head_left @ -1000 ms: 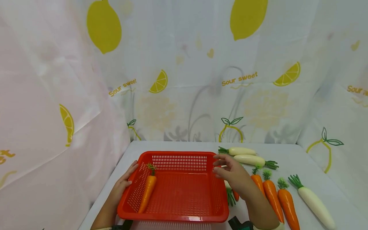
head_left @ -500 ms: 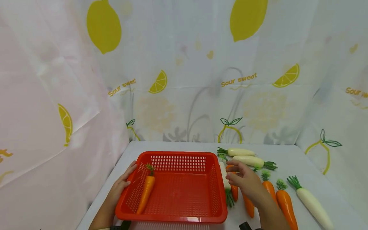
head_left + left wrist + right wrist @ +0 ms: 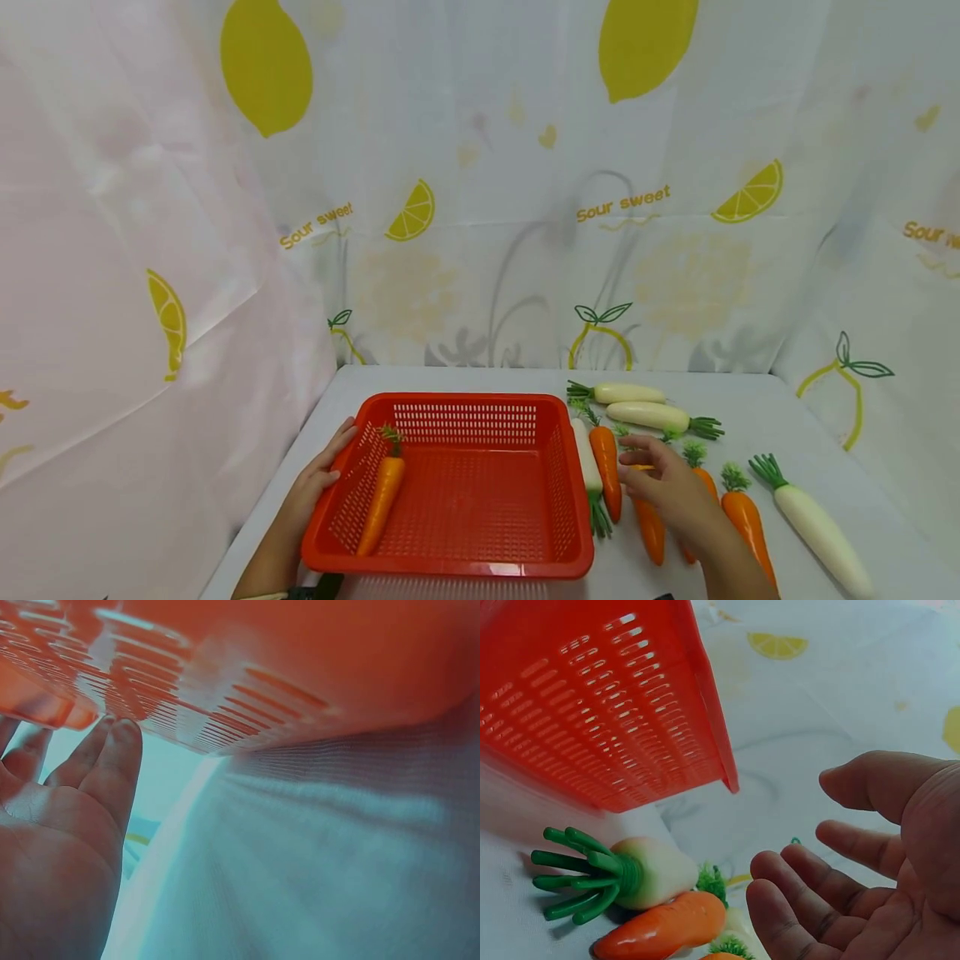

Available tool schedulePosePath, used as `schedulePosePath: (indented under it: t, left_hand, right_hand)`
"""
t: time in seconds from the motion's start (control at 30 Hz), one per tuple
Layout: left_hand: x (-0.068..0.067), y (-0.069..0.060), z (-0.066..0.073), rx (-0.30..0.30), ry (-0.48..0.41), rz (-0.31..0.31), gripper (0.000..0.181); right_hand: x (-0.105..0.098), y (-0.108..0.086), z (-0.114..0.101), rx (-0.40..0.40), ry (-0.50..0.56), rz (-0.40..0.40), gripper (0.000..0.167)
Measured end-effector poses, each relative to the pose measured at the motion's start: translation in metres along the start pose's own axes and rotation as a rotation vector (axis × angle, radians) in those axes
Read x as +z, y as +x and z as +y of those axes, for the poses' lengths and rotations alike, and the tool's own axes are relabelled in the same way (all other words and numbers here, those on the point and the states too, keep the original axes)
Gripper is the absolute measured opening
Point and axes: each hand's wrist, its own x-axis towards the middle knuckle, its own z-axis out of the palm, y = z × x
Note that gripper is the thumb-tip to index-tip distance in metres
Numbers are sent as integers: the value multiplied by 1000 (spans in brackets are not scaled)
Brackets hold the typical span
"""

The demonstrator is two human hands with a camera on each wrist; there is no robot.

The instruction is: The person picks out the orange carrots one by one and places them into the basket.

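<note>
Hands are working apart: the left hand [image 3: 315, 479] is resting against the left side of the red plastic basket [image 3: 450, 568], fingers extended rather than wrapped round it; the right hand [image 3: 667, 482] is hovering beyond the basket's right side, thumb parted from the fingers, gripping nothing. One carrot [image 3: 383, 504] is lying inside, near the left wall. Under the right hand I am seeing a second carrot [image 3: 650, 532], partly hidden; a third carrot [image 3: 607, 475] is lying between it and a white radish [image 3: 587, 458] just beside the basket. I am judging this a selecting step; the next move probably calls for lowering the right hand and pinching a carrot, the left steadying.
</note>
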Motion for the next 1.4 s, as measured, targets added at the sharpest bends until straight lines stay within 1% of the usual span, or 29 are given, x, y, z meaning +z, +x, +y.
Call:
schedulePosePath:
  t: [0.03,0.2,0.3,0.43,0.5,0.63,0.73,0.8,1.0,1.1,1.2,1.27,1.4]
  left_hand:
    - [-1,0,0,6,2,-3,64]
    - [-2,-1,0,0,-9,-13,64]
    - [-1,-1,0,-22,-19,-12,65]
    - [0,-1,1,-37,-11,-1,65]
    - [1,-1,2,-45,-8,7,65]
    - [1,-1,3,-53,-3,17,65]
    - [2,-2,4,-56,0,20,65]
    - [2,-2,4,-64,3,27,65]
    - [1,-2,5,-75,9,44,65]
    - [1,-2,6,-79,8,46,65]
    - [1,-3,7,-99,1,47,66]
    - [2,-3,6,-116,3,50,66]
    - [2,-2,7,-125,20,61,68]
  right_hand:
    - [-1,1,1,7,-9,9,53]
    - [-5,2,10,36,-67,47,53]
    - [-10,1,16,61,-99,59,53]
    - [-17,0,22,74,-167,72,55]
    - [-21,0,24,92,-195,77,56]
    - [-30,-2,27,122,-219,74,59]
    - [-35,-5,28,114,-242,73,61]
    - [-37,-6,28,113,-270,81,62]
    - [-44,-7,28,154,-382,118,65]
    - [-46,-8,30,177,-388,131,66]
    - [-49,-9,34,198,-372,137,68]
    - [-52,-10,38,213,-364,142,69]
    - [-62,-10,45,226,-377,150,70]
